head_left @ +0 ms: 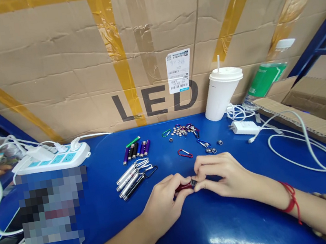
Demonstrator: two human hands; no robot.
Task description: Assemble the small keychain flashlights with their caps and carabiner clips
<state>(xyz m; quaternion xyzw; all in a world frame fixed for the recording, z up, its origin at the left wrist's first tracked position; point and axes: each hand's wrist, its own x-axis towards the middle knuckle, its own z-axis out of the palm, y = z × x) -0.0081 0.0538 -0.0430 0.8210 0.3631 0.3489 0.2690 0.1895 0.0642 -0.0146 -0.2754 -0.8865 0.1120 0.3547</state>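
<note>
My left hand [166, 204] is closed around a small red penlight [184, 186], most of it hidden by the fingers. My right hand [221, 174] pinches the metal end piece [193, 182] at the penlight's right end. Left of my hands lie several silver and black penlights [129, 179] with carabiner clips on their ends. Behind these, short purple, black and blue tubes [138, 149] lie in a row, with a green tube [133, 142] above them. A red carabiner [184, 153] rests just beyond my fingertips.
Small round metal pieces [179, 131] lie in a pile at the back. Further right are a blue carabiner [204, 143], a white cup [222, 94], a charger [246, 127] with cable and an open carton [313, 114]. A power strip [75, 155] sits left; a large cardboard box [74, 70] walls the back.
</note>
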